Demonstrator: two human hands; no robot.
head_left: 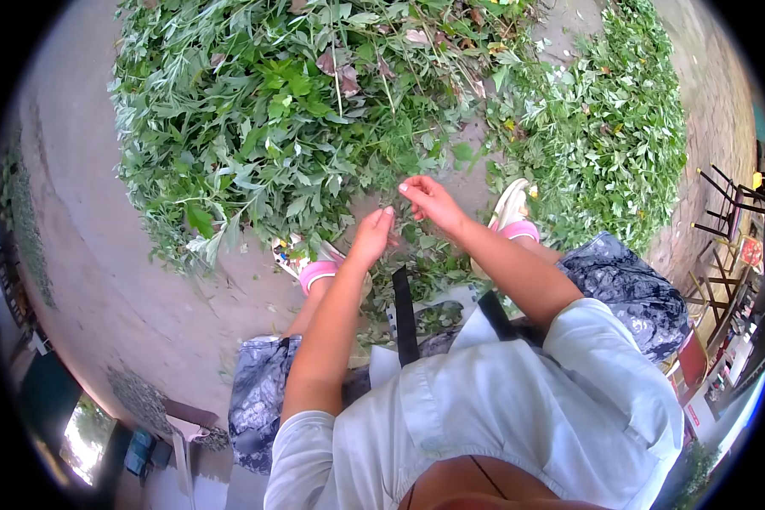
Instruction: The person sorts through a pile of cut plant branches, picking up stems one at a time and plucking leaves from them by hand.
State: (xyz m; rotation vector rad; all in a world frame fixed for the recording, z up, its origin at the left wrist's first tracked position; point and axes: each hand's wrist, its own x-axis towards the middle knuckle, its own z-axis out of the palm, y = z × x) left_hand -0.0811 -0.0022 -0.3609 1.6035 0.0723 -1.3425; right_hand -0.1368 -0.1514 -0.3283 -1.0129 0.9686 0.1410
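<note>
My left hand is closed, its thumb laid along the curled fingers. Just to its right and slightly farther out, my right hand is closed in a pinch. The two hands are close together but apart, over the gap between my feet. Whatever is between their fingers is too small or hidden to make out. Right beyond the fingertips lies a large heap of leafy green stems, with some wilted reddish-brown leaves in it. A second pile of green leaves spreads to the right.
Loose leaves lie on the concrete floor between my shoes. Dark-framed chairs stand at the far right. A bench-like object stands at the lower left.
</note>
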